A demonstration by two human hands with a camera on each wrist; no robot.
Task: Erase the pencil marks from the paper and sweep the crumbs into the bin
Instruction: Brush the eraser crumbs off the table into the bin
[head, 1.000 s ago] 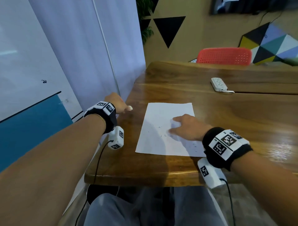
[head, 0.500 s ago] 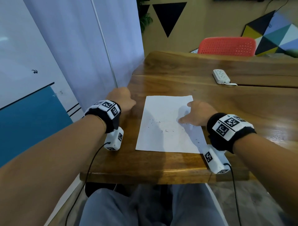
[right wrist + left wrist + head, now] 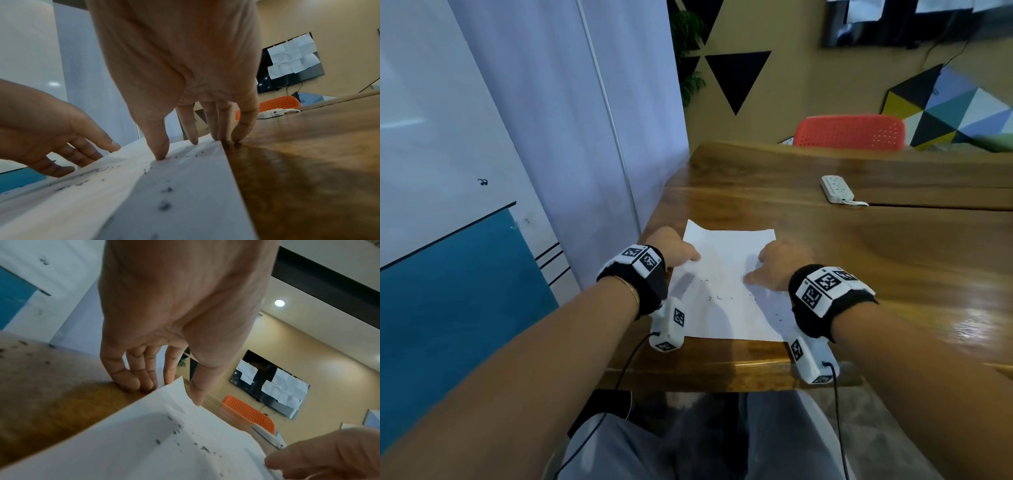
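Left hand [image 3: 677, 247] is sitting at the paper's [image 3: 726, 287] left edge, far corner; fingers relaxed and pointing down, fingertips [image 3: 131, 382] touching the worktop [image 3: 893, 260] just beside the edge, thumb [image 3: 197, 392] hanging over the lifted corner. Not gripping anything as far as the wrist view shows. The sheet is curling up off the wood on that side.

Paper is lying on the worktop's near-left part, long axis running away from the person, between both hands. Crumbs [image 3: 164, 204], dark eraser bits, are scattering across the middle and near-right of the sheet; a few are lying on the wood left of it in the left wrist view. Pencil marks look mostly gone, faint traces hard to tell from crumbs.

Right hand [image 3: 779, 265] is pressing down on the right edge, fingers straight and spread, thumb and index on paper, outer fingertips [image 3: 238, 138] on wood just past the edge. Holding nothing.

Likely step: lifting the sheet by both long edges to carry the crumbs. Each hand is already at its own edge, equally near. No bin in view, so which way to carry cannot be told.
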